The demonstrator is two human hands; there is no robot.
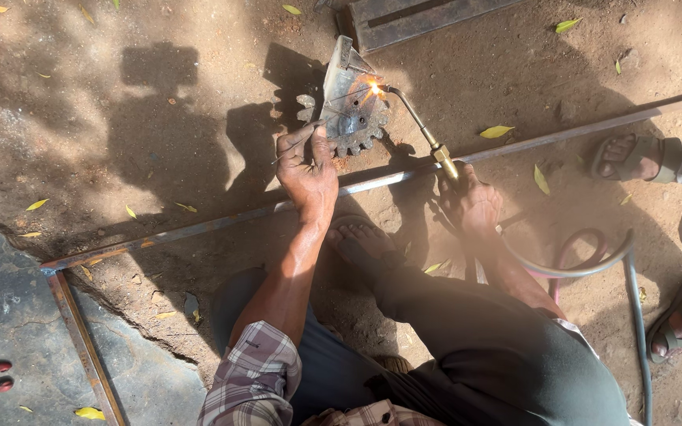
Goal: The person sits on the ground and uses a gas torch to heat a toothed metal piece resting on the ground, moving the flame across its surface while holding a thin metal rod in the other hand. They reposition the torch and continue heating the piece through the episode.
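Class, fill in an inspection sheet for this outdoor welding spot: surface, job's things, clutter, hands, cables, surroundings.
Surface: bare dirt ground, sunlit with shadows.
Job's things: toothed gear with a metal plate standing on it; lit torch flame at the joint; thin rod.
Clutter: yellow leaves; long steel bar.
Hands: left hand holds the rod; right hand grips the torch.
Cables: hoses loop at right.
Surroundings: other people's sandalled feet; stone slab.

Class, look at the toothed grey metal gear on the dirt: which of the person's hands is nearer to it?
Left. The left hand sits right at the toothed grey metal gear's lower edge, holding a thin rod; the right hand grips the brass torch farther off, lower right.
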